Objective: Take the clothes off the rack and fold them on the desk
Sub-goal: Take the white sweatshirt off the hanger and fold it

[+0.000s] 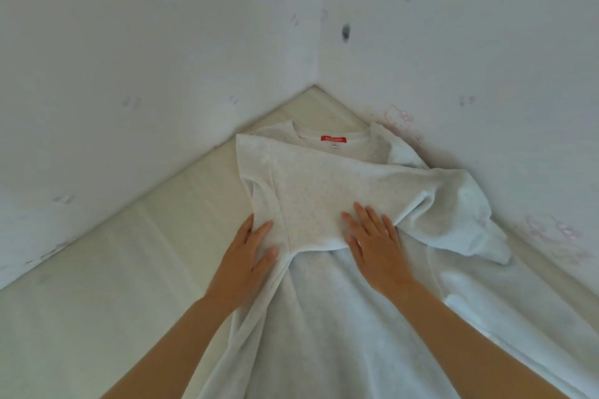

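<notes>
View from a head-worn camera, looking down at a white T-shirt (324,334) spread on a pale tabletop (129,253) that runs into the corner of a room. The shirt lies with its collar toward the corner, a red label (333,139) showing inside the neck, and its hem running out of view at the bottom. One side has been folded across the chest. The left hand (249,256) and right hand (376,246) rest flat on the lower edge of that folded panel, a little apart, fingers straight and gripping nothing. The step in hand looks like pressing this fold smooth. To do it well, the palms should sweep outward from the middle to push out creases before the other side is brought over. The far sleeve (470,214) is bunched against the right wall (486,58) and will likely need pulling clear and flattening first. The left wall (129,42) and the right wall are white with faint marks, and a dark smudge (346,32) sits near the corner. No rack is in view.
</notes>
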A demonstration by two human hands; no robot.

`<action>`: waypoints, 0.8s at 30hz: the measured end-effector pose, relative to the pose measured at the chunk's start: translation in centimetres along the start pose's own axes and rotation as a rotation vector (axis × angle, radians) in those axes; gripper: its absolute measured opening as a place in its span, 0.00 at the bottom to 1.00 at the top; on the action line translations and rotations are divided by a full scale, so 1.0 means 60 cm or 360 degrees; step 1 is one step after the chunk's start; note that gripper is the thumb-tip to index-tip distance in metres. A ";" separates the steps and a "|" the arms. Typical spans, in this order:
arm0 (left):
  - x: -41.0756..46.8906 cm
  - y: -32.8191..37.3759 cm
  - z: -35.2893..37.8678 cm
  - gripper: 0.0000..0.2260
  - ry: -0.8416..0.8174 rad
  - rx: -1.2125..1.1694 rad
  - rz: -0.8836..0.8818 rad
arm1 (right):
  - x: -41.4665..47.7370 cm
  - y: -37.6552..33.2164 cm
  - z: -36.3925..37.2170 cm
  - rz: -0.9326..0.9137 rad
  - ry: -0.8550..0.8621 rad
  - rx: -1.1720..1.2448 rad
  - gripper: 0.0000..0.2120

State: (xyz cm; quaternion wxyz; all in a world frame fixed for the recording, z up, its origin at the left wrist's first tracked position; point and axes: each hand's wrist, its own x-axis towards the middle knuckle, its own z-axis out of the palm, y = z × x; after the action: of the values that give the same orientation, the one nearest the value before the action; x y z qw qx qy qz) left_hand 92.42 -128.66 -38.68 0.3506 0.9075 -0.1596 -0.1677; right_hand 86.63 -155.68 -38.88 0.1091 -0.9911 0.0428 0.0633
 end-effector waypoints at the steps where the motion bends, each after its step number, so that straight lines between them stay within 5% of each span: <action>1: -0.036 0.007 0.004 0.26 0.0018 -0.0050 -0.0019 | -0.033 -0.009 0.007 -0.0021 0.0013 0.0043 0.26; 13: -0.281 -0.009 0.020 0.15 0.0070 0.0379 -0.0433 | -0.260 -0.116 0.038 -0.0136 0.0005 0.0068 0.27; 20: -0.384 -0.029 -0.012 0.13 -0.0144 0.0215 -0.0672 | -0.396 -0.229 0.121 -0.0338 -0.0162 -0.0130 0.27; 24: -0.411 -0.001 -0.061 0.10 0.0268 -0.0087 -0.0451 | -0.438 -0.308 0.139 -0.0377 -0.0196 -0.0066 0.28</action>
State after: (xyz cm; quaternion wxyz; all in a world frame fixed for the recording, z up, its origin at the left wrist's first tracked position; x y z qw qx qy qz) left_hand 71.94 -116.42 -31.40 0.3601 0.9218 0.0047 -0.1433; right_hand 61.53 -133.98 -39.52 0.0976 -0.9855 -0.0826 0.1116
